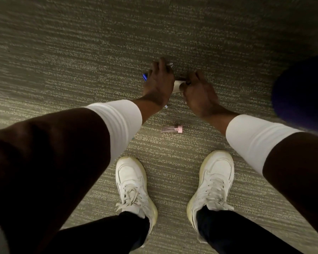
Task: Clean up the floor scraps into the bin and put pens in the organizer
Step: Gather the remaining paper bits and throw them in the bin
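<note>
Bent over the carpet point(81, 52), my left hand point(158, 85) gripped pens point(145, 77); my right hand point(200, 96) pinched a white scrap point(178, 84). Lifting it cleanly seemed wise. A small pink-capped tube point(172, 129) lay nearer my shoes point(132, 182).

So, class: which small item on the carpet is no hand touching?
The clear tube with the pink cap, lying alone between hands and shoes; the others are held.
</note>
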The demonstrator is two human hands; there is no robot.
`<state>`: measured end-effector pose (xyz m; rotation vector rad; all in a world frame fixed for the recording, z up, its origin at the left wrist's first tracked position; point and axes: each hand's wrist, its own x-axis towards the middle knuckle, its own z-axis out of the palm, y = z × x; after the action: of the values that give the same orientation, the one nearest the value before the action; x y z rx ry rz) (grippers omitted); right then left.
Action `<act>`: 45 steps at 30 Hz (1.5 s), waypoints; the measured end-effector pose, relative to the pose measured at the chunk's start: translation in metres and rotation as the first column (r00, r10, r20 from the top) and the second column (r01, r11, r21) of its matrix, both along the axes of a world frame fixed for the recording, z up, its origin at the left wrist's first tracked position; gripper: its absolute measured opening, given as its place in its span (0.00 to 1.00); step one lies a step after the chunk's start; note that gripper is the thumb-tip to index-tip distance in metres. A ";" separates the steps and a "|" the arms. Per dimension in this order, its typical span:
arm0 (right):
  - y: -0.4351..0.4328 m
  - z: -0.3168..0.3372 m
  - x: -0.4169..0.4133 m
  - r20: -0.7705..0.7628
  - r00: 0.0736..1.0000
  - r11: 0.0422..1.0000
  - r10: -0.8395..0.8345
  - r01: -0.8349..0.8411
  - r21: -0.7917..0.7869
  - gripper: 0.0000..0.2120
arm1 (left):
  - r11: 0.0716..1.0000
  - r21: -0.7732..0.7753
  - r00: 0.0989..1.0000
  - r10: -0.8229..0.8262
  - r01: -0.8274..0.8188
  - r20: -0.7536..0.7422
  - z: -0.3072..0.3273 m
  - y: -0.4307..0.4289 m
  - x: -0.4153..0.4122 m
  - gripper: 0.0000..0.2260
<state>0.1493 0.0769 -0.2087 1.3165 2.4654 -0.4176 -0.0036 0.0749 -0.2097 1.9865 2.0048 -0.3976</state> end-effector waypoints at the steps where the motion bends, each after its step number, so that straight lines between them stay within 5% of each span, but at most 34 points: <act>1: -0.001 0.000 0.000 0.004 1.000 1.000 -0.007 0.007 0.001 0.10 | 1.000 0.000 1.000 -0.004 0.004 -0.002 0.000 -0.001 0.002 0.20; 9: -0.012 -0.002 0.005 -0.012 1.000 1.000 -0.017 0.017 -0.003 0.22 | 0.999 0.014 0.998 0.028 -0.029 0.056 -0.001 -0.012 0.011 0.19; 13: -0.015 0.002 0.013 -0.023 0.994 0.995 -0.102 0.102 -0.024 0.13 | 0.999 0.017 0.987 0.048 -0.051 0.152 0.000 -0.014 0.008 0.16; 19: -0.020 0.016 0.024 -0.101 0.968 0.972 -0.229 0.223 -0.069 0.12 | 0.998 0.026 0.973 0.057 -0.065 0.225 0.001 -0.009 -0.004 0.16; 25: -0.022 0.016 0.013 -0.136 0.961 0.968 -0.243 0.230 -0.103 0.28 | 0.991 0.047 0.946 0.108 -0.128 0.307 0.002 -0.011 -0.008 0.15; 34: -0.023 0.019 0.008 -0.083 0.988 0.992 -0.129 0.129 0.000 0.13 | 0.965 0.061 0.925 0.224 -0.254 0.307 0.027 -0.023 -0.016 0.11; 45: -0.124 0.139 0.093 -0.076 0.859 0.853 -0.505 0.485 -0.191 0.11 | 0.921 -0.109 0.855 0.388 -0.373 0.345 0.139 -0.077 0.020 0.08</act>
<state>0.2419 -0.0471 -0.0697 1.8996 2.0916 -0.8310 0.0163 -0.0022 -0.0709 1.4516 2.0550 0.0228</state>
